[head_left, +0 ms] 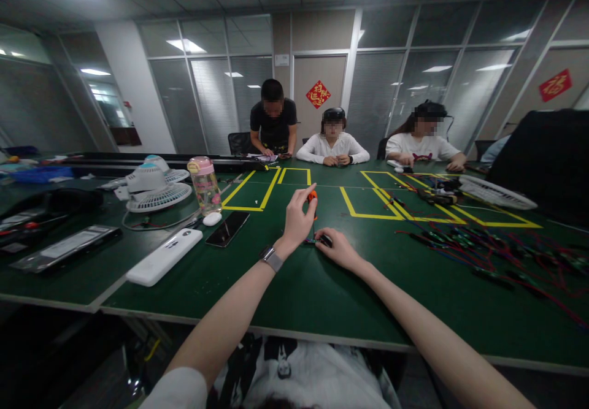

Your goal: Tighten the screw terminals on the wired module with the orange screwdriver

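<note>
Cloth shirt (322, 372) below, left fingers (304, 195) clasp orange handle (313, 195).

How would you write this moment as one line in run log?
left hand: holds screwdriver, shaft down | right hand: holds dark part | left side: phone, bottle | right side: wires

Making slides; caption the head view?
Left hand holds an orange-handled tool, right hand a small dark part, at a green table.
</note>
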Motion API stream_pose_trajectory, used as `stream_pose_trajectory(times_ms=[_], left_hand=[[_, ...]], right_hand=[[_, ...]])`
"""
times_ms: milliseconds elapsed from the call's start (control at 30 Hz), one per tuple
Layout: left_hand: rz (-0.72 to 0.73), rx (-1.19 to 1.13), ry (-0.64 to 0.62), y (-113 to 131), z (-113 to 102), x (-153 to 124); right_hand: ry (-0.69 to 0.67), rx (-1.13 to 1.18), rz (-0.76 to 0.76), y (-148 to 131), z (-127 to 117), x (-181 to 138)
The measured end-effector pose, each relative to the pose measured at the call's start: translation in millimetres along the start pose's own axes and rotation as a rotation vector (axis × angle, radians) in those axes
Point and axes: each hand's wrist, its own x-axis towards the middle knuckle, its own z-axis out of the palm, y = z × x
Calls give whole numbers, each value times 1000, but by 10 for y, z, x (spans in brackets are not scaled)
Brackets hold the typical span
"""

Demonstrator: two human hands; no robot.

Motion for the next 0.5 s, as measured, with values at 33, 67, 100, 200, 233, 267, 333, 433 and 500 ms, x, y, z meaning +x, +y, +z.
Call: stream_pose_trajectory(times_ms=[33, 67, 100, 200, 233, 267, 333, 433, 500], left_hand=[[-8, 29, 21, 1, -1, 0], [-17, 59, 39, 1, -3, 0], [-24, 80, 52, 2, -5, 1], [-27, 53, 33, -1, -4, 4], [-23, 24, 14, -4, -2, 5], [-19, -2, -1, -5, 1, 5], [-15, -21, -11, -4, 4, 2], [-16, 28, 18, 6, -2, -3], [-17, 56, 34, 11, -8, -4]], right_hand=[[1, 0, -4, 4, 2, 0], [3, 1, -8, 9, 5, 1], [5, 2, -12, 16, 9, 2], [14, 8, -13, 36, 23, 5], [15, 9, -12, 41, 27, 6], [16, 10, -12, 45, 29, 6], [15, 15, -12, 46, 30, 5], [20, 23, -12, 39, 29, 3], [23, 24, -14, 35, 28, 3]])
